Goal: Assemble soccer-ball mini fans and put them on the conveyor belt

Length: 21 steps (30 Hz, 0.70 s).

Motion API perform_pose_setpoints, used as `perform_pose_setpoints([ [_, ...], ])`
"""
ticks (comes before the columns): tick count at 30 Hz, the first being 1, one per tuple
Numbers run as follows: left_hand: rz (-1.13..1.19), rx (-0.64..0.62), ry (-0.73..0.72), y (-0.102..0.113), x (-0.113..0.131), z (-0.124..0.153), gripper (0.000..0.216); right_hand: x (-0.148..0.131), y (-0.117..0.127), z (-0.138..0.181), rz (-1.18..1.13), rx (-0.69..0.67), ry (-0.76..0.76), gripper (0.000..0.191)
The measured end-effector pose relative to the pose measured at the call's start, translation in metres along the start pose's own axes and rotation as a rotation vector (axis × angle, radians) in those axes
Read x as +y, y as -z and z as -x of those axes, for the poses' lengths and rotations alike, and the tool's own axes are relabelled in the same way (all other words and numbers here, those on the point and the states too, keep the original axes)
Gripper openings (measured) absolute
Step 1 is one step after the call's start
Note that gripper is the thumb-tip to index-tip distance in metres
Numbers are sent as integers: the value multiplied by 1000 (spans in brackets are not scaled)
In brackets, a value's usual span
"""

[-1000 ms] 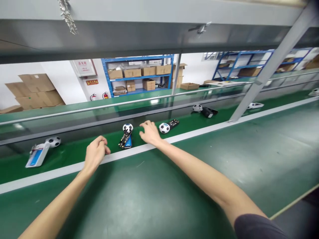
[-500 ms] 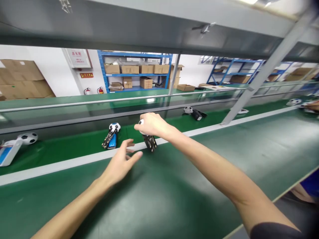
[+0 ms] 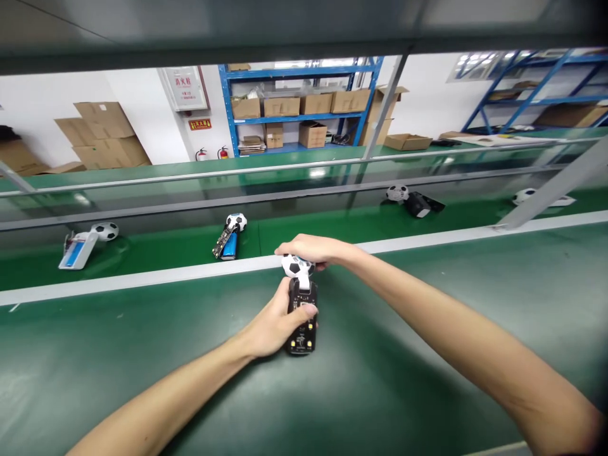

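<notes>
A small football-shaped ball joined to a black circuit board is held over the green worktable. My right hand grips the ball from above. Fingers of my left hand wrap the board from the left, thumb on its face. Both hands are closed on this one item, just on the near side of the white stripe.
On the green conveyor belt behind lie similar items: a ball with a blue-backed board, a ball with a white and blue part at left, a ball with a black part, and one more at right. A slanted metal post stands at right.
My right hand has lifted the ball and board off the belt and brought it nearer over the table. My left hand has closed on the board. The camera has tilted down.
</notes>
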<state>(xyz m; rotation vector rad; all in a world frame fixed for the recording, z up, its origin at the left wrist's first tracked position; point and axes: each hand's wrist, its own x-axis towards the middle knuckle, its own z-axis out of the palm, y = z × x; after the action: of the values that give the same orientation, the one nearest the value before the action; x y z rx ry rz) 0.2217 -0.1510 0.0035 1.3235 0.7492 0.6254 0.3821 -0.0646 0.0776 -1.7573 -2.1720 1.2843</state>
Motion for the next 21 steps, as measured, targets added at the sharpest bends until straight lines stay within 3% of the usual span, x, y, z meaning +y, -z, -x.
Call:
perform_pose_setpoints([
  [3,-2,93,21,-4,-3,-1,38,3,1,-12,148,-72,-94,40],
  [6,42,101,72,-3,-6,-4,44,3,-7,-16,244,-65,-102,41],
  [7,64,113,92,-2,-6,-5,46,3,-12,-13,296,14,-70,41],
  [10,106,202,126,1,-7,-5,44,7,-32,5,484,455,176,29],
  [12,127,237,119,2,-7,-3,38,14,-45,23,504,592,384,24],
  [16,162,276,92,4,-6,-1,27,32,-58,50,402,411,569,23],
  [21,133,303,102,-1,-4,-4,21,38,-57,52,375,399,527,19],
])
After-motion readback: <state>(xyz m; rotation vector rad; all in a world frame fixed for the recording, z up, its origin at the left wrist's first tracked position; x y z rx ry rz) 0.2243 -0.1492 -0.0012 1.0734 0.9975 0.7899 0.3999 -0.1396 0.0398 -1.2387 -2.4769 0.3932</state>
